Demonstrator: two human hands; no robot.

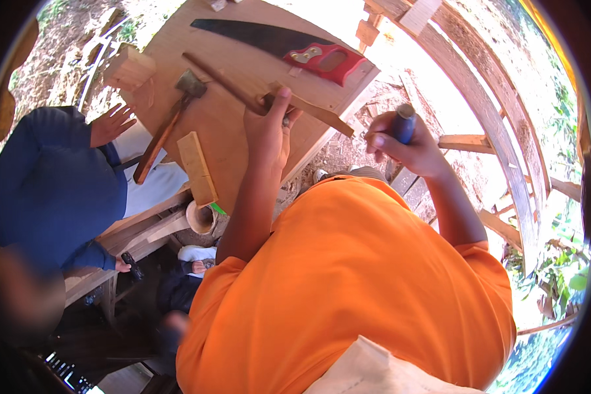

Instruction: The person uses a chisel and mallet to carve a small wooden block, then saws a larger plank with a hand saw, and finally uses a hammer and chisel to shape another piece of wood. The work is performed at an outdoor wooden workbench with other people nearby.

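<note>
My left hand (267, 134) is closed around a narrow, flat piece of wood (322, 117) above the table, its far end pointing right. A round brown stick (220, 80) runs from the same hand toward the upper left; I cannot tell whether it is gripped or lies behind. My right hand (410, 146), off the table's right edge, is closed on a blue tool handle (404, 126) with a dark, ringed end turned up. The tool's working end cannot be made out. A handsaw (262, 38) with a red grip lies on the wooden tabletop (226, 141) beyond my hands.
A wooden-handled hammer (167, 128) and a short wood block (197, 169) lie at the table's left. Beside it sits a person in dark blue (59, 177), one hand near the table. Another person (184, 282) is lower down. A curved timber railing (505, 131) stands to the right.
</note>
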